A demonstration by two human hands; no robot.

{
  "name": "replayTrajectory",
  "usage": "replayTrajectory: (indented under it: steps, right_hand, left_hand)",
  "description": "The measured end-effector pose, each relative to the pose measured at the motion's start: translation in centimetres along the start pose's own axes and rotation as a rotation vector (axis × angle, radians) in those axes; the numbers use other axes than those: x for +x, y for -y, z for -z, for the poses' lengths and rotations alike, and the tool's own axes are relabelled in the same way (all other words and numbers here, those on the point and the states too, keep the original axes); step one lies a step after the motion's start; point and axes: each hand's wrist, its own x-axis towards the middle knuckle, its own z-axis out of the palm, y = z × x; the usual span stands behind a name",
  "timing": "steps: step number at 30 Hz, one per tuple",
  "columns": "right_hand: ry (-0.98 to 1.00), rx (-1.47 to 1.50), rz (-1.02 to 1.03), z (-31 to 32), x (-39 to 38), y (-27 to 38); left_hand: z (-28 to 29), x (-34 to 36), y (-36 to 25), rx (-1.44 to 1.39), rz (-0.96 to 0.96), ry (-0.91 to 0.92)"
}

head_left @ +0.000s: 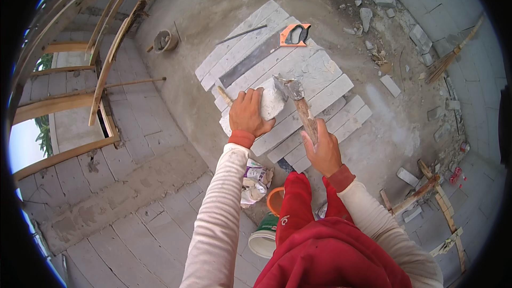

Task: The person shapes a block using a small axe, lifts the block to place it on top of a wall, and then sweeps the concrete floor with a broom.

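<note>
My left hand (248, 112) grips a rough white chunk of lightweight block (273, 102) from above, over a layer of long pale blocks (328, 96) on the floor. In my right hand (324, 151) is the wooden handle of a hammer (306, 117). Its worn, grey-caked head is right beside the chunk's right edge; I cannot tell whether they touch. Beyond my hands a hand saw (248, 66) with an orange and black handle lies flat across the blocks. A thin dark rod (241, 34) rests farther left. A short wooden stick (224, 96) pokes out beside my left hand.
Broken block pieces (386, 1) litter the floor at the far right, near a broom (453, 53) against the wall. A dirty bucket (165, 40) stands far left. Close to my legs are a crumpled bag (256, 181) and a green-and-white bucket (262, 240). Timber framing (69, 152) borders the left opening.
</note>
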Motion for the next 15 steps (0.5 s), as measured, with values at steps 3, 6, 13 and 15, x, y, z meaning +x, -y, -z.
replayTrajectory:
  steps: [3, 6, 13, 15]
  right_hand:
    - [-0.036, 0.029, -0.020, 0.3, -0.2, -0.5]
    - [-0.104, 0.067, -0.024, 2.1, -0.3, 2.0]
    - [0.038, -0.004, -0.036, 0.4, 0.5, 0.3]
    - [0.040, 0.027, 0.002, 0.9, 0.5, 0.2]
  left_hand:
    - [-0.5, -0.3, 0.1, -0.046, -0.019, -0.049]
    - [-0.6, -0.5, -0.1, -0.025, 0.013, -0.014]
    - [-0.5, -0.5, -0.7, -0.010, -0.011, -0.024]
    - [-0.5, -0.8, -0.6, -0.013, -0.002, -0.012]
